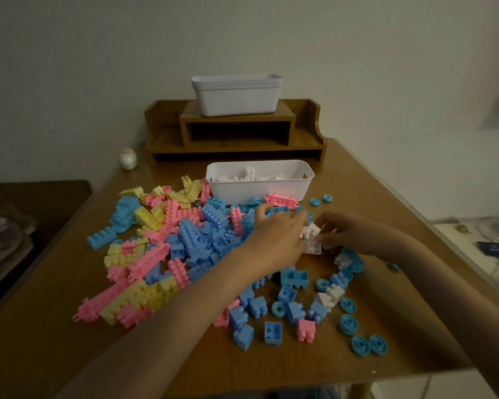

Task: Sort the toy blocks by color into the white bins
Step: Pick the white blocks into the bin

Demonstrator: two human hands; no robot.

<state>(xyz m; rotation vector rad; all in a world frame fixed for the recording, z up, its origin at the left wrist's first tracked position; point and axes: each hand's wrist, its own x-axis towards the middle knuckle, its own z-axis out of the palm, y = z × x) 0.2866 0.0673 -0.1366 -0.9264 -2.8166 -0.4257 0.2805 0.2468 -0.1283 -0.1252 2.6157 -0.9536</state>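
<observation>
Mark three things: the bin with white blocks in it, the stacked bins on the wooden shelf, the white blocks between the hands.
bin with white blocks (pixel 260 192): head view, its front wall.
stacked bins (pixel 236 99): head view, outer bin's front wall.
white block cluster (pixel 311 246): head view, the lower block's hollow underside.

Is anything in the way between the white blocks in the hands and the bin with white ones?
Only low things: a pink piece and blue blocks lie in front of the bin. Lifted over them, the white blocks should pass freely.
</observation>
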